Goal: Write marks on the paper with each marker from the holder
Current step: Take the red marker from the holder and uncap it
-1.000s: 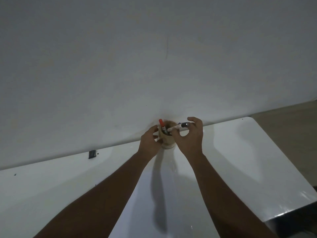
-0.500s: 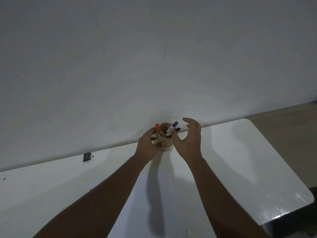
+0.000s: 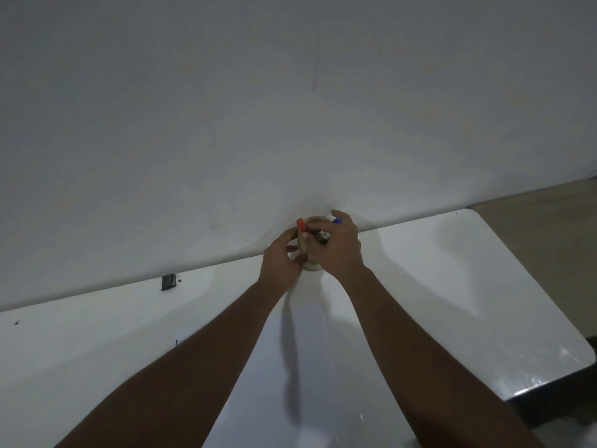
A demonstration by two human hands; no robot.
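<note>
A small tan holder (image 3: 312, 266) stands at the far edge of the white table (image 3: 452, 286), against the wall. My left hand (image 3: 280, 260) wraps around its left side. My right hand (image 3: 340, 250) curls over its top, thumb and fingers pinching a dark marker (image 3: 323, 236) with a shiny spot. A red-capped marker (image 3: 301, 224) sticks up on the left. A blue cap (image 3: 337, 220) shows past my right index finger. The white paper (image 3: 319, 367) lies on the table between my forearms, with a faint blue mark near its left edge.
A plain white wall (image 3: 290, 108) rises directly behind the holder. A small black object (image 3: 168, 282) sits at the table's far edge to the left. The table ends in a rounded corner at the right, with brown floor (image 3: 549, 227) beyond it.
My right hand put a marker into the holder, opened above it, and has now closed over the markers again. My left hand has stayed on the holder.
</note>
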